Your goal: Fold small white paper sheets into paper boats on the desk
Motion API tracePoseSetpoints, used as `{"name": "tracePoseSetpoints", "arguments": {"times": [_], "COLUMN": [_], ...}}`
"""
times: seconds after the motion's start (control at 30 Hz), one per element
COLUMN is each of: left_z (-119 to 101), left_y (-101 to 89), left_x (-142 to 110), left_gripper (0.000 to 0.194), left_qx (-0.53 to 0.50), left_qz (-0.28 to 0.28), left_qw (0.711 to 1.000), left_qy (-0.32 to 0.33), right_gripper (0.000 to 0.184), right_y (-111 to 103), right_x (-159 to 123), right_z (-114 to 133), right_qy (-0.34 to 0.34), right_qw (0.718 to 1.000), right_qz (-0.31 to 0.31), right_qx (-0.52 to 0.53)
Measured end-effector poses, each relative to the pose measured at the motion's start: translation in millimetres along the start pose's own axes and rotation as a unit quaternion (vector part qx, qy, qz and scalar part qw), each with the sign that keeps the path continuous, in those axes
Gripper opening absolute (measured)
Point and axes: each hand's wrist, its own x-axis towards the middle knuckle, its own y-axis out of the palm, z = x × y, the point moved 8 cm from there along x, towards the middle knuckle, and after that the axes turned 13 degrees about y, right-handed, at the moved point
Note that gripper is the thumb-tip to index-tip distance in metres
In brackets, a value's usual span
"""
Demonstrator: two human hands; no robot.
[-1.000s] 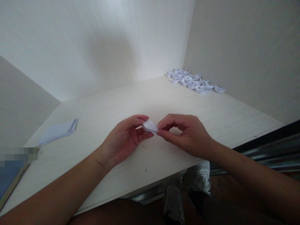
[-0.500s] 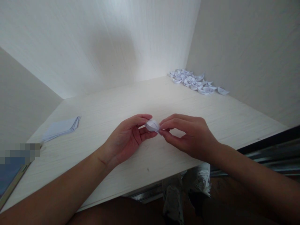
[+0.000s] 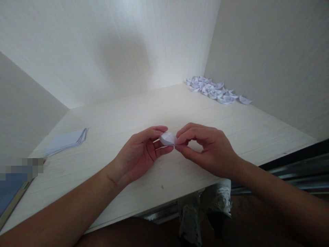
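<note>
Between my two hands, above the middle of the white table (image 3: 123,118), is a small folded white paper piece (image 3: 168,138), rounded on top like a little boat. My left hand (image 3: 144,149) grips its left end, thumb and fingers curled around it with the palm turned up. At the right end, the fingertips and thumb of my right hand (image 3: 205,145) pinch a corner of the paper. Those fingertips partly cover the folds there.
A pile of small folded paper boats (image 3: 212,90) lies in the back right corner against the side wall. On the left rests a stack of white paper sheets (image 3: 66,141). A framed object (image 3: 15,199), partly blurred out, stands at the lower left edge.
My right fingers have shifted slightly and closed in over the right end of the paper. The left hand has barely moved.
</note>
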Motion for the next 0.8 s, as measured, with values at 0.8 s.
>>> {"name": "tracePoseSetpoints", "arguments": {"times": [0.8], "left_z": [-2.2], "left_y": [18.4], "left_x": [-9.4], "left_gripper": [0.023], "left_qx": [-0.023], "left_qz": [0.111], "left_qw": [0.994], "left_qy": [-0.006], "right_gripper": [0.018], "right_y": [25.6], "right_x": [1.6], "right_z": [-29.8], "right_qy": [0.281], "right_qw": [0.825], "right_qz": [0.074], "right_qx": [0.484]}}
